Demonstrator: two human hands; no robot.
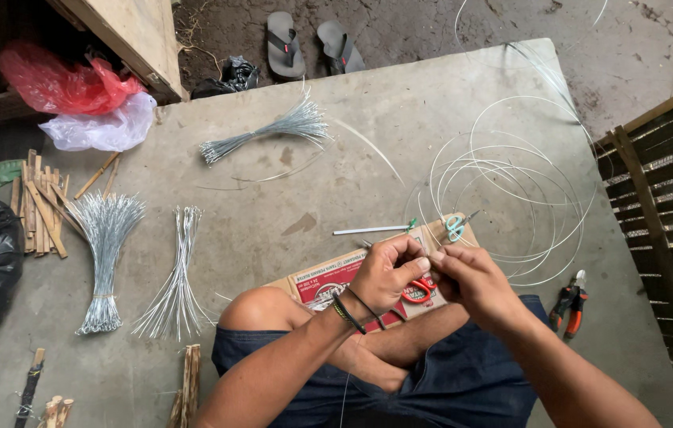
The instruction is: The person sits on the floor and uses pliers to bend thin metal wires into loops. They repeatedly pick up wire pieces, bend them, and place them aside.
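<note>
Thin silvery wire (430, 265) is pinched between the fingertips of both hands at the lower centre of the frame, above a flattened cardboard box (328, 281) on the person's lap. The left hand (388, 277) curls with thumb and forefinger pressed on the wire; the right hand (471, 285) meets it, fingers closed in a similar pinch. Red-handled scissors (418, 292) lie just beneath the hands. To the right, loose coils of wire (511, 198) spread over the concrete floor (368, 143), with pliers (570, 305) beside them. Cut wire bundles (107, 254) lie at left. The wire looks light, springy and slippery, likely best held close to the working point.
</note>
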